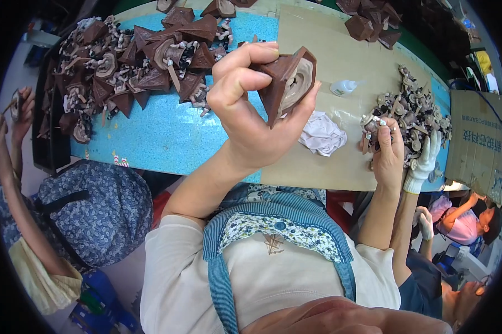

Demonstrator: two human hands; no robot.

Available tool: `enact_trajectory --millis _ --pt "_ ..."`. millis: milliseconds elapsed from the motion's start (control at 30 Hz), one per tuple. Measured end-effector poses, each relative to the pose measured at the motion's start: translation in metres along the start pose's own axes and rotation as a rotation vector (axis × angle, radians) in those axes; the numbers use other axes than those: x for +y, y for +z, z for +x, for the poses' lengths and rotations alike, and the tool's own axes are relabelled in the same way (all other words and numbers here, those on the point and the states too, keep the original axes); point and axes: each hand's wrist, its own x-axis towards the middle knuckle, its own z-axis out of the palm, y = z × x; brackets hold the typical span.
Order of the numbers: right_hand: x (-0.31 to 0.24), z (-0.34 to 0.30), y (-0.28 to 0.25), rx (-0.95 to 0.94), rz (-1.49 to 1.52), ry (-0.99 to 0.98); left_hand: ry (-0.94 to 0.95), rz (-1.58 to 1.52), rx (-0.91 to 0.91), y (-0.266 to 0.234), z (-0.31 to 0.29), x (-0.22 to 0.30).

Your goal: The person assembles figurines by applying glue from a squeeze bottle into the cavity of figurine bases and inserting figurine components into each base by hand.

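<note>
Raised over the table, my left hand [245, 114] grips a brown pointed, faceted piece [272, 83] between fingers and thumb. Its beige, hollowed end faces right. My right hand [388, 158], lower and further right, pinches a small pale-and-dark figurine [372, 123] in front of a heap of similar figurines [415, 114]. The fingers partly cover that figurine, so its full shape is hidden. A crumpled white cloth [323, 133] lies between my hands, with a small translucent squeeze bottle [344, 87] just beyond it.
A large pile of brown pieces joined with figurines [156, 55] covers the left, beside a black tray [45, 150]. More brown pieces [370, 25] sit at the far right. A co-worker's gloved hand [423, 164] is close to my right hand. A cardboard box [478, 139] borders the figurine heap.
</note>
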Motion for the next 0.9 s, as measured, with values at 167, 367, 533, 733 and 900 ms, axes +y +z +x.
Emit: enact_trajectory --millis 167,367,533,733,900 --pt "0.002 -0.006 0.001 0.03 0.18 0.095 0.017 0.108 -0.05 -0.009 0.013 0.007" --pt "0.005 -0.01 0.005 -0.015 0.325 0.109 0.134 0.12 0.11 -0.004 0.032 0.002" --pt "0.007 -0.014 0.007 -0.082 0.317 0.093 0.224 0.105 0.21 -0.004 0.051 0.001" --pt "0.009 -0.013 0.011 -0.093 0.344 0.099 0.315 0.388 0.127 -0.018 0.065 0.012" --pt "0.006 -0.014 0.019 -0.1 0.331 0.114 0.377 0.371 0.207 -0.025 0.07 -0.004"
